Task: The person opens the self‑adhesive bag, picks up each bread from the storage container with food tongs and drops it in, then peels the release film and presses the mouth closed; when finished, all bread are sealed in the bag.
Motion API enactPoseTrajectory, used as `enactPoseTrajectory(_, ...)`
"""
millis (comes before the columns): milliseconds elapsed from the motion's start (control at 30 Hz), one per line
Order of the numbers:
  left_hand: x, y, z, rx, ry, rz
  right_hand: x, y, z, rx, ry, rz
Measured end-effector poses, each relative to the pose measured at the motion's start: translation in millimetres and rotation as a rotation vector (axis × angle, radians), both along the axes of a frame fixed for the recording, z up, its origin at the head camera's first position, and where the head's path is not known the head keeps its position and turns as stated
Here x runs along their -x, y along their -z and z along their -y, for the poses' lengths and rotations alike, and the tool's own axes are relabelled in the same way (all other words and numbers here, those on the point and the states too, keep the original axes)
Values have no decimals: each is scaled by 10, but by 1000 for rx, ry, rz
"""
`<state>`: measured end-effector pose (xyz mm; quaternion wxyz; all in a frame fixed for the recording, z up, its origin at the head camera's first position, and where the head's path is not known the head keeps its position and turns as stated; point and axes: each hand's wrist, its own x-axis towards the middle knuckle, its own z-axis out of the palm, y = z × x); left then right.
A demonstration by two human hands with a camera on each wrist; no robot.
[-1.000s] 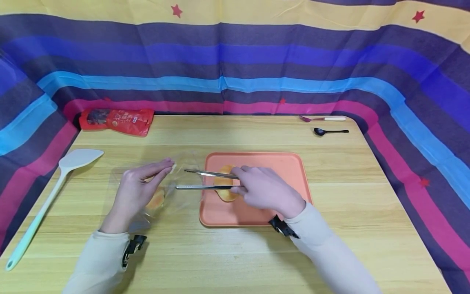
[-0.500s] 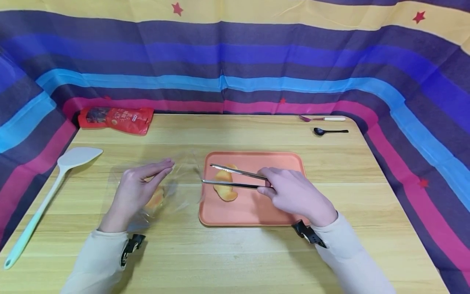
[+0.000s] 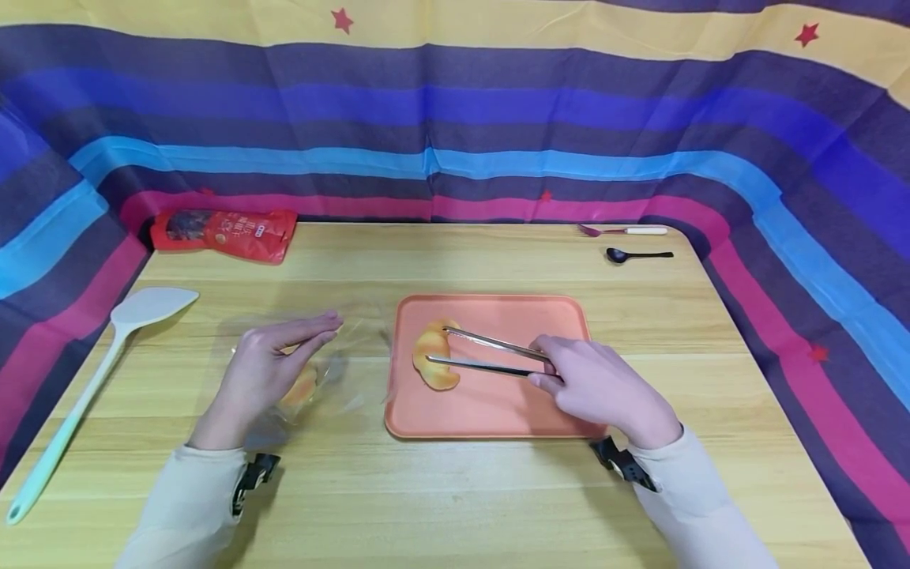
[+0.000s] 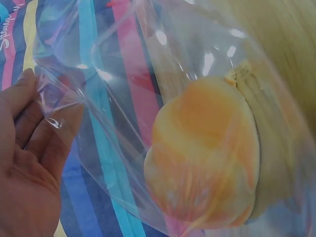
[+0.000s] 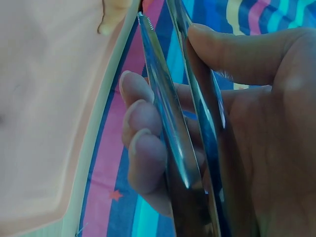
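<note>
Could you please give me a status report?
Left grip holding clear plastic bag, bun inside. Right grip on metal tongs, tips over crescent-shaped bread on pink tray, contact unclear. No visible obstruction.

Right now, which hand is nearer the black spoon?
Right. The right hand, holding the tongs at the tray's right side, is directly nearer-side of the spoon. The left hand is at the clear bag, across the tray, farther left.

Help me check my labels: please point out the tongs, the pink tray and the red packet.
Tongs [image 5: 177,148]: right wrist view, on one metal arm.
Pink tray [image 3: 490,405]: head view, on its bare floor.
Red packet [image 3: 236,235]: head view, on its printed face.
</note>
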<state>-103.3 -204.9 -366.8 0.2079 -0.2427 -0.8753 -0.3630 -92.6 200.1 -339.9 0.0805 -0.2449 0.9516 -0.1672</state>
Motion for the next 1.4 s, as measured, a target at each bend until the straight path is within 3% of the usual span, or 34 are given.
enactPoseTrajectory(167,-13,-1,36,2,21,40,-8,32,-29,-15,6,0)
enactPoseTrajectory(400,-32,-10,80,-1,1,119,-10,87,-13,-26,0,-3)
enactPoseTrajectory(767,-31,-22,112,-51,-13,114,19,149,8,-30,-6,0)
enactPoseTrajectory(1400,-50,-56,126,-113,-2,129,76,228,-72,35,-81,-89)
